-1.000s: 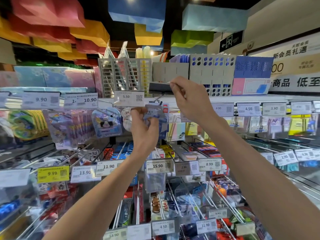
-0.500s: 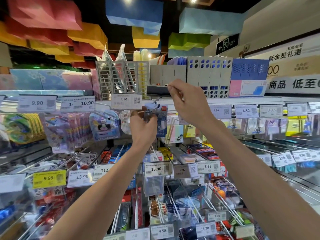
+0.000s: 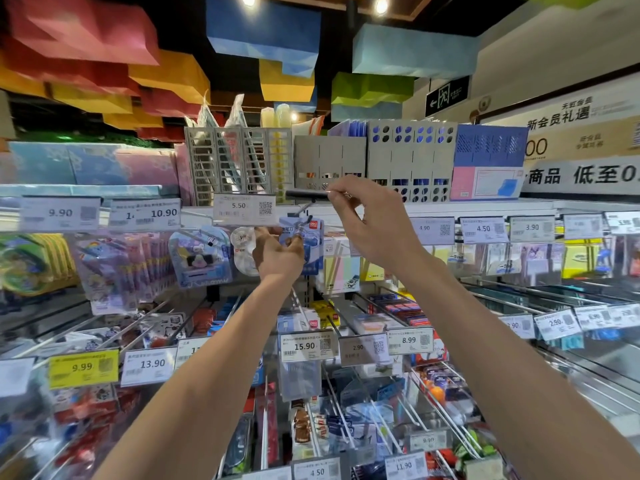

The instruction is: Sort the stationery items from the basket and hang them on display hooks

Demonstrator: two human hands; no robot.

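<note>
Since a second ago our left hand (image 3: pixel 277 258) has nudged the blue Deli sharpener pack (image 3: pixel 313 252) onto the top-row hook (image 3: pixel 302 208), fingers pinching it; our right hand (image 3: pixel 374 230) pinches the dark label bar (image 3: pixel 306 194).

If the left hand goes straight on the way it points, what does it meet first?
Likely the hook tip just above the blue pack that the left hand holds; the 5.50 price tag sits close beside. Depth is unclear.

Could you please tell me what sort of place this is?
Likely a shop's stationery aisle: price tags, hanging packets, and file organisers on top.
</note>
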